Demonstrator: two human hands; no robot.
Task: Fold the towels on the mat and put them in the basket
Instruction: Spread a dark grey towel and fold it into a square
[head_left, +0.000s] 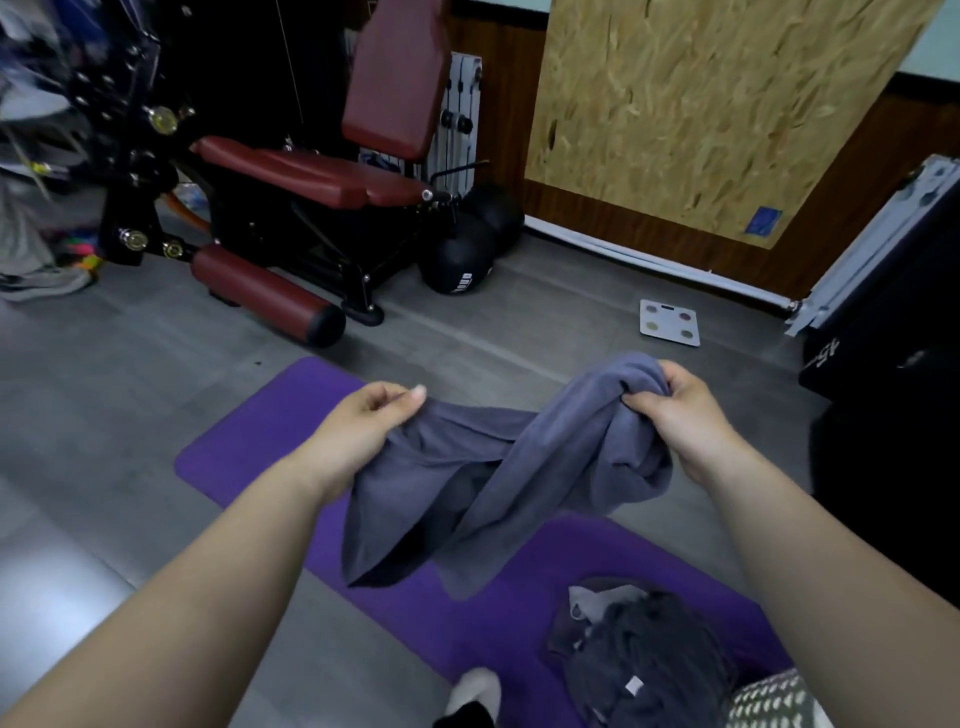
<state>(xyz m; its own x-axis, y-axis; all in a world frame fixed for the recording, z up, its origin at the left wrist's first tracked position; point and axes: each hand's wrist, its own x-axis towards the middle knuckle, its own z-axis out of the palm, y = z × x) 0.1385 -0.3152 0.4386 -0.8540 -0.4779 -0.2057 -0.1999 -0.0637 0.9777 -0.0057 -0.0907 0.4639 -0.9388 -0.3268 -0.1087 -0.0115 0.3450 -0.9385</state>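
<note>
Twisted towel held up over the mat, so a clean fold is at risk.

We hold the grey-blue towel (483, 467) in the air above the purple mat (244, 441). Our left grip (363, 421) pinches one edge, and our right grip (675, 415) is closed around a bunched end. The cloth is soft and limp, twisted once between the hands, with its lower corners hanging toward the mat. If we fold it this way, we judge the twist gets trapped and the result comes out lumpy. The thin left pinch could also slip under a tug. The dangling corners might catch the dark pile of towels (649, 644) nearby. The patterned thing (769, 699) at the lower right may be the basket, but we cannot be sure.
</note>
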